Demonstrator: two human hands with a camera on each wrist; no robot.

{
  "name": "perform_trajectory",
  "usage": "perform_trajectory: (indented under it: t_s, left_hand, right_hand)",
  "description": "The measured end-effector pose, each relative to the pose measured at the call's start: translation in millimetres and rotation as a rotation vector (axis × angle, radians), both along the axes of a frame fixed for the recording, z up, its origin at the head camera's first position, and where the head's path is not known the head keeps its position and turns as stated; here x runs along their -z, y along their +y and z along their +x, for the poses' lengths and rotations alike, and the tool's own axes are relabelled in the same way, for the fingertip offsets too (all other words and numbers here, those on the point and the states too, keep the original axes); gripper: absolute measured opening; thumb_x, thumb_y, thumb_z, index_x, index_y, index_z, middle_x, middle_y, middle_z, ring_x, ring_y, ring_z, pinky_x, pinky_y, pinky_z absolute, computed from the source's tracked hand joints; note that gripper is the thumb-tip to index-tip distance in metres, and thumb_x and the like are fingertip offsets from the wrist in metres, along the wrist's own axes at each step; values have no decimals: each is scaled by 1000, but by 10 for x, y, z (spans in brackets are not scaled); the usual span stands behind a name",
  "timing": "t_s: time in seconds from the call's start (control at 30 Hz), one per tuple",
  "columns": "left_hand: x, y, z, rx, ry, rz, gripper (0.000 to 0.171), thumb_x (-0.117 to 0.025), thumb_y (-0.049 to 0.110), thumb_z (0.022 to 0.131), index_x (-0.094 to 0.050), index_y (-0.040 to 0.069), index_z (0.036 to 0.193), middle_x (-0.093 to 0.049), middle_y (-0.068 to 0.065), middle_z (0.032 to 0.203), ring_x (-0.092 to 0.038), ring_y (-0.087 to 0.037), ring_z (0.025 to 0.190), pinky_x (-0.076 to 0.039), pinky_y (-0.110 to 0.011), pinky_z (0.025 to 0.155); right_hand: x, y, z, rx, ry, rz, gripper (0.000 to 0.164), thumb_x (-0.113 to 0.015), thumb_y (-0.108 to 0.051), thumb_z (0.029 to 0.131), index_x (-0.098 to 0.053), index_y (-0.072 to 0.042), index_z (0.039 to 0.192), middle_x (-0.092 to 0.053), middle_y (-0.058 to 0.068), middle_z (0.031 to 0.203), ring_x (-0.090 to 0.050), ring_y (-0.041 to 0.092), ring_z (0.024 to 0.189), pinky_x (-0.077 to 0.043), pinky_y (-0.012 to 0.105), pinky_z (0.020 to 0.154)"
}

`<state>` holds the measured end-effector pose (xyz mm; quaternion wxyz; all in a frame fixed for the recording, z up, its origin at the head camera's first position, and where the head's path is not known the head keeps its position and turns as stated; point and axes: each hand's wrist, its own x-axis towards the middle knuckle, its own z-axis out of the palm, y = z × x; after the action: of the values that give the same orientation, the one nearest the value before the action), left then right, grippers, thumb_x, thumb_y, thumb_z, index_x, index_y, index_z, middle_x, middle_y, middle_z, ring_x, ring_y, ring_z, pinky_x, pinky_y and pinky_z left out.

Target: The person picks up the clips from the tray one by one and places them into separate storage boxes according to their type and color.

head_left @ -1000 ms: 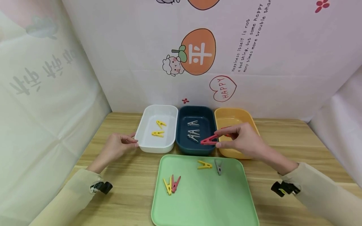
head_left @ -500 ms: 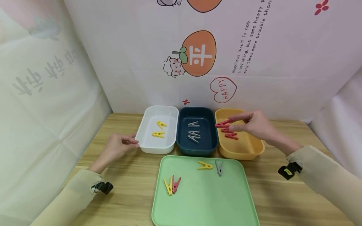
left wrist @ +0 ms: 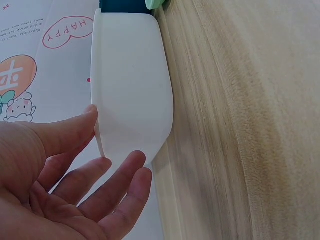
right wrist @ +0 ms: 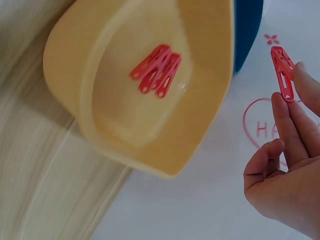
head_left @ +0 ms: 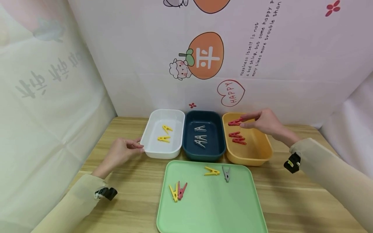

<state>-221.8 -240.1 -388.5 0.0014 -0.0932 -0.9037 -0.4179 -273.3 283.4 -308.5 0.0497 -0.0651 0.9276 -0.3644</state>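
Head view: pinching a red clip (head_left: 233,123) above the yellow bin (head_left: 254,145) with right hand (head_left: 266,122); left of that bin, touching the white bin (head_left: 161,154) with loosely curved left hand (head_left: 119,150), perhaps for steadiness.

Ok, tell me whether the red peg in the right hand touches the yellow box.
Apart. The right wrist view shows the red peg, pinched in the right hand, with white backdrop visible between it and the yellow box.

Bins (head_left: 204,158) stand behind tray (head_left: 215,205); clothespins (right wrist: 152,61) in each.
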Motion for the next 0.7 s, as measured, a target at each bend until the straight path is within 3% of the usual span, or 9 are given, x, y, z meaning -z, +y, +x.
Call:
perform_trajectory:
  t_s: [0.3, 0.7]
  left_hand:
    - [17, 6, -13, 1, 2, -3, 5, -85, 8, 90, -83, 4, 94, -65, -20, 137, -71, -41, 112, -57, -23, 69]
    - [8, 17, -6, 0, -1, 7, 6, -85, 6, 90, -83, 3, 95, -65, -21, 137, -71, -41, 110, -57, -23, 68]
  right_hand:
    - [109, 125, -227, 42, -3, 48, 54, -85, -31, 93, -70, 1, 134, -66, 25, 137, -48, 46, 135, -42, 61, 105]
    - [213, 184, -428, 68, -9, 78, 46, -83, -23, 94, -71, 4, 129, -69, 26, 131, -53, 47, 130, -41, 64, 107]
